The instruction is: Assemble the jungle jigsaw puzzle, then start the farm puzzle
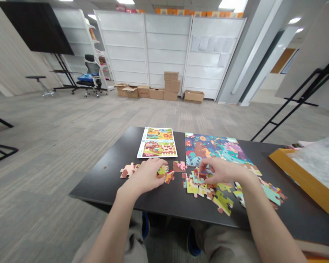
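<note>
Pinching narrowly, the right hand [222,170] held a small jigsaw piece [200,174] at the top of a loose heap of pieces [205,191] on a dark table [98,182], a careful grip that kept the hand's palm clear of the heap. The left hand [145,176] lay curled over more pieces [168,177]; whether it held one could not be told. Between the hands sat a pink-and-brown piece [180,166]. Ahead lay a joined puzzle section [216,148] and a printed picture sheet [157,142] of animal scenes. An orange box [279,160] stood at the table's right edge; far beyond, cardboard boxes [171,87] lined white shelving [167,47].
</note>
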Motion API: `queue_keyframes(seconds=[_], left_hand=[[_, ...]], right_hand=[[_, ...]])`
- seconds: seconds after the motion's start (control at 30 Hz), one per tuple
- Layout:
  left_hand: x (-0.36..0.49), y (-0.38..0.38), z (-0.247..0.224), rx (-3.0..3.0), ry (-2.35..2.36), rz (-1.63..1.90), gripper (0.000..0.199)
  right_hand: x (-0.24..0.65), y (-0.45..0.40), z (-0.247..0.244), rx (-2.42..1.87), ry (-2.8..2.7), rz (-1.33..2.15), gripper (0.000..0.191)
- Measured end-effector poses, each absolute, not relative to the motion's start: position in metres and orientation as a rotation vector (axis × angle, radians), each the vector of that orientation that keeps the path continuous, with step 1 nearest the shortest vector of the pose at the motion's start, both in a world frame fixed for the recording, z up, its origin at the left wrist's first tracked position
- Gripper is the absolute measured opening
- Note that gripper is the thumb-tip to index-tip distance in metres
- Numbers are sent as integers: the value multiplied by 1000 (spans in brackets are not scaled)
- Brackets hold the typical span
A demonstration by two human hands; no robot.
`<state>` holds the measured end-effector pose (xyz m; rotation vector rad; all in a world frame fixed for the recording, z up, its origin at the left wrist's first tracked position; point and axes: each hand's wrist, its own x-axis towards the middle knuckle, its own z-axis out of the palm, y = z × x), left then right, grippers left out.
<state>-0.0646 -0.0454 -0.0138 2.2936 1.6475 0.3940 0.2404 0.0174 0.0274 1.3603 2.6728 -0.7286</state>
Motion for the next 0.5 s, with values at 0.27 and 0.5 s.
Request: queue_keyframes(seconds=[0.27, 0.5], left_hand=[[-62, -46, -13, 2328, 1596, 337, 40], [-58, -45, -11, 2347, 1624, 346, 37]], right_hand=[[216, 16, 20, 1374, 2804, -649, 28], [174, 12, -7, 1206, 3174, -254, 18]])
